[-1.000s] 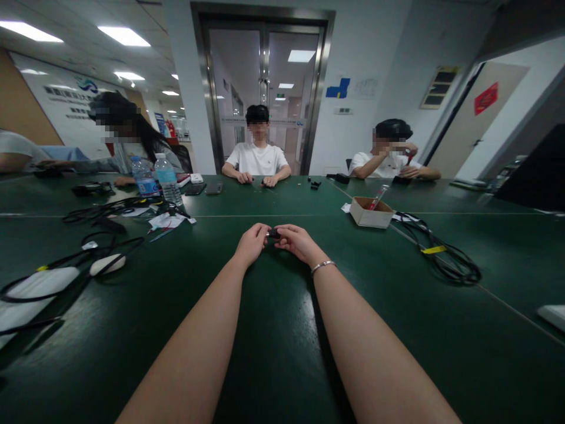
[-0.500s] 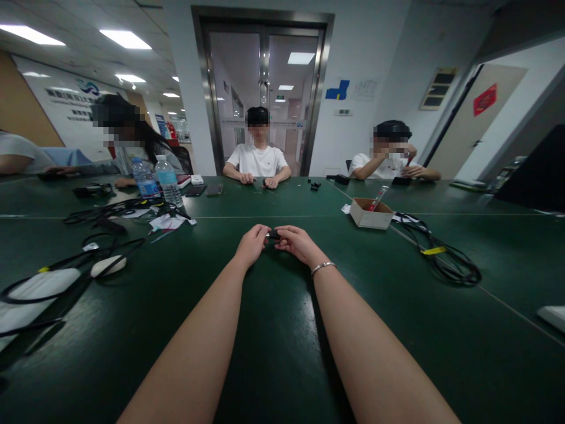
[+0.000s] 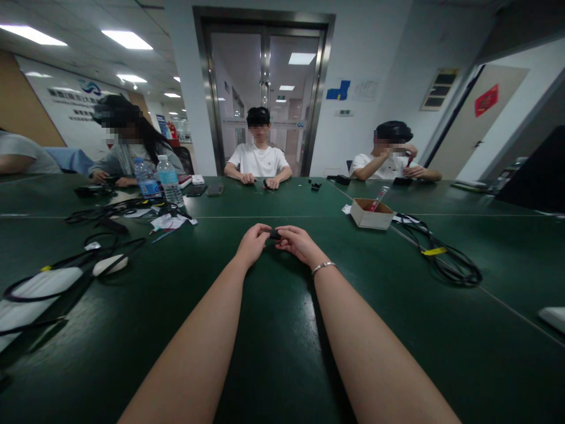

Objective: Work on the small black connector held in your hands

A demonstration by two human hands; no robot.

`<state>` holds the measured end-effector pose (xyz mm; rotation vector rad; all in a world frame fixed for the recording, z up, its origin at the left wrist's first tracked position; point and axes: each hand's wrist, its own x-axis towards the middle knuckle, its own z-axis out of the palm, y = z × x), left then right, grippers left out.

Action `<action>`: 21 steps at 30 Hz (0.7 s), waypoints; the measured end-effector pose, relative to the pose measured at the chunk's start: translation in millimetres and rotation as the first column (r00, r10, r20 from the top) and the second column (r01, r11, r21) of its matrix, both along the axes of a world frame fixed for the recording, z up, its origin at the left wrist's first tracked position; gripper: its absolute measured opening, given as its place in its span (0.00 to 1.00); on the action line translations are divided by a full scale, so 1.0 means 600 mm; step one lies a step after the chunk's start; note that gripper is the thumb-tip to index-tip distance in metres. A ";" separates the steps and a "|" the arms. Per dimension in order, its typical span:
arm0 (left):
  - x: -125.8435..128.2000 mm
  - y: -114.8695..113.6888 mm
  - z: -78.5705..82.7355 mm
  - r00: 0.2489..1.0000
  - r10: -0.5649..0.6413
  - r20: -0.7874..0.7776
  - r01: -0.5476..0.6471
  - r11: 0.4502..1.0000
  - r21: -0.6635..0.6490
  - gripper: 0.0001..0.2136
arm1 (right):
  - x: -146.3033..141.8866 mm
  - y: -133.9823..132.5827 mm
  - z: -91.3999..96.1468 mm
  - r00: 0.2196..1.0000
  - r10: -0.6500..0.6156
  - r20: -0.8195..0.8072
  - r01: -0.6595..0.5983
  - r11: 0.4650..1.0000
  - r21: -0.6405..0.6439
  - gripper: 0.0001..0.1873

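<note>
A small black object (image 3: 274, 234) spans the gap between my two hands, above the green table (image 3: 273, 330); its kind is too small to make out. My left hand (image 3: 253, 244) pinches its left end between thumb and fingers. At the other end, my right hand (image 3: 299, 242) has its fingertips closed on the same object, thumb on the near side. Fingers cover much of it at both ends. A silver bracelet (image 3: 323, 268) circles my right wrist.
Black cables (image 3: 445, 259) lie coiled at right, behind them a cardboard box (image 3: 371, 217) holding a red tool. At left are a bottle (image 3: 169, 179), papers (image 3: 168, 222), more cables and a white mouse (image 3: 110, 265). Several people sit across the table, one person (image 3: 258, 159) directly opposite.
A silvery bit that showed on the black object beside my left fingertips is no longer visible. My hands have hardly moved. The person at left has drawn a hand in.
</note>
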<state>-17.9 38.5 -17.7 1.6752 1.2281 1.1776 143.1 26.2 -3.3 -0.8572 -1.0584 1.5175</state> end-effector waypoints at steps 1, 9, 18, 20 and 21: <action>0.000 0.000 0.000 1.000 -0.001 0.002 0.001 1.000 0.003 0.11 | 0.000 0.000 0.000 1.000 -0.002 0.002 0.002 1.000 -0.002 0.03; -0.001 0.004 -0.004 1.000 -0.015 -0.008 0.015 1.000 0.013 0.12 | -0.002 -0.004 0.005 1.000 -0.019 -0.002 0.019 1.000 -0.022 0.04; 0.000 0.003 -0.003 1.000 -0.015 -0.019 0.015 1.000 0.019 0.12 | -0.002 -0.005 0.006 1.000 -0.024 0.002 0.024 0.999 -0.025 0.05; 0.000 0.005 -0.005 1.000 -0.017 -0.015 0.017 1.000 0.015 0.12 | -0.002 -0.004 0.005 1.000 -0.023 0.003 0.024 0.999 -0.024 0.04; 0.000 0.006 -0.005 1.000 -0.016 -0.007 0.016 1.000 0.007 0.12 | -0.002 -0.003 0.004 1.000 -0.023 0.002 0.023 0.999 -0.022 0.04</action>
